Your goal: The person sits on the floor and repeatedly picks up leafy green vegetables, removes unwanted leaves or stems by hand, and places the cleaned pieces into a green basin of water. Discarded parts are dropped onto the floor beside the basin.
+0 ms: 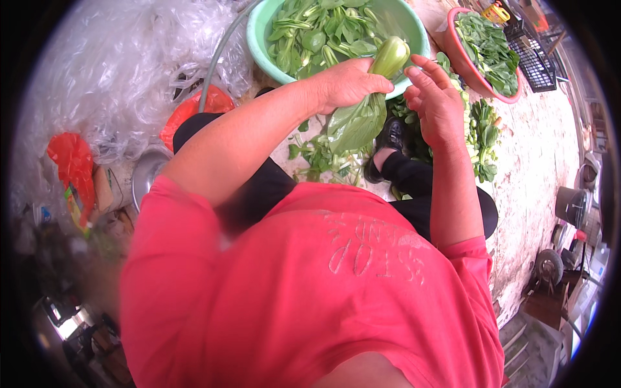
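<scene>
My left hand (350, 83) grips a head of bok choy (391, 54) around its middle. Its pale green base points up and away, and its broad leaves hang down below my fingers. Just right of the base is my right hand (436, 104), with its fingers parted and bent, holding nothing that I can see. A large green plastic basin (262, 53) lies beyond both hands, full of leafy greens (315, 41) that sit in water. Between my feet, loose leaves and stems (330, 160) are scattered on the floor.
A red basin (512, 98) of greens stands at the upper right beside a black plastic crate (533, 60). More bok choy (482, 136) is heaped beyond my right arm. Clear plastic sheeting (131, 63), a grey hose (209, 77), red bags (206, 106) and a metal bowl (145, 169) are at left.
</scene>
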A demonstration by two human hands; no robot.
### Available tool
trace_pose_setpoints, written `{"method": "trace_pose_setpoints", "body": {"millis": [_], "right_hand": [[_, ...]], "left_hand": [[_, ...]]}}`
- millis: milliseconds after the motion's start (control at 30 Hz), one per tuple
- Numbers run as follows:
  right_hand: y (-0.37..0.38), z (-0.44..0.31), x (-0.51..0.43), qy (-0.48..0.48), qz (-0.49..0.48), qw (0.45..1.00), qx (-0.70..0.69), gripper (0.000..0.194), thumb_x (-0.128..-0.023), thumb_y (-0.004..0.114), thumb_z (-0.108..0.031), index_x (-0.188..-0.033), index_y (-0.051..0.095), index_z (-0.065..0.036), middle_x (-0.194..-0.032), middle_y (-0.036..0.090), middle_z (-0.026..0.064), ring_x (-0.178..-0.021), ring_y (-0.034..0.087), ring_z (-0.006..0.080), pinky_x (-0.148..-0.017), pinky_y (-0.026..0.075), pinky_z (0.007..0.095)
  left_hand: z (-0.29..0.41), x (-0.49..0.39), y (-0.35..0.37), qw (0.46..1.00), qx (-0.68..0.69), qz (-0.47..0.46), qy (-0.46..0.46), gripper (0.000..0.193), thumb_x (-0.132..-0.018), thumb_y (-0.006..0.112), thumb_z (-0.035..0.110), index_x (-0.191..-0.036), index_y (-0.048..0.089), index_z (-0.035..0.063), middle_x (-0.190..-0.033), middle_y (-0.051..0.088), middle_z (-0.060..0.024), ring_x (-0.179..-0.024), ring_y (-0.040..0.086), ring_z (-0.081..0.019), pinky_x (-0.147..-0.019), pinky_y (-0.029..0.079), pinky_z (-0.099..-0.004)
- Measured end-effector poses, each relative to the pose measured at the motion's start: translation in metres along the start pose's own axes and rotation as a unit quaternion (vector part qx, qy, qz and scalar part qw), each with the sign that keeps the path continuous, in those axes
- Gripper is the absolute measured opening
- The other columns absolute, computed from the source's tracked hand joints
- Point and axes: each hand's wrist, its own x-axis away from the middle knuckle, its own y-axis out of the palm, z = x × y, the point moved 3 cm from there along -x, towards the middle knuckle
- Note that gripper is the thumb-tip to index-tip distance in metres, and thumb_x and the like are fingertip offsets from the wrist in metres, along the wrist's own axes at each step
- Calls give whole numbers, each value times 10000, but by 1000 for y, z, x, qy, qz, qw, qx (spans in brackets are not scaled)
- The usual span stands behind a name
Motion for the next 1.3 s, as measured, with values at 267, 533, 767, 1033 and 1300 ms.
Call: {"method": "trace_pose_setpoints", "body": {"millis": [267,533,767,1033,1300], "right_hand": [[18,27,14,2,-3,998,67,198,-868,701,-108,-1034,632,-26,-794,626,-2,-589,530,61,-515,423,201],[23,32,14,-15,1,994,108,141,-890,689,-131,-1010,657,-63,-725,585,-53,-552,471,30,-497,371,185],[16,38,8,-23,24,991,130,97,-842,703,-97,-907,645,-54,-745,623,-29,-617,542,49,-577,457,202],[18,34,8,-150,22,932,330,127,-839,677,-94,-938,662,-16,-753,635,-29,-668,568,45,-634,474,204],[-15,9,-1,23,49,996,77,258,-851,716,-155,-1067,654,-29,-771,613,-22,-579,502,53,-531,414,203]], "left_hand": [[2,2,-2,989,138,56,-3,287,-923,627,256,-1103,597,35,-982,649,-76,-857,652,-168,-761,548,-332],[-5,-1,-3,954,286,-68,-55,344,-952,590,356,-1090,611,41,-918,667,-70,-811,672,-172,-782,562,-328],[-16,-4,-1,948,305,-51,-75,414,-954,571,423,-1078,602,28,-975,660,-79,-855,660,-164,-796,550,-318],[-21,-4,4,994,91,62,13,444,-929,633,382,-1141,542,2,-1004,619,-89,-892,598,-148,-795,502,-303],[-14,-10,-5,999,11,23,-28,343,-936,637,325,-1098,549,36,-893,576,-19,-783,579,-84,-692,512,-269]]}}
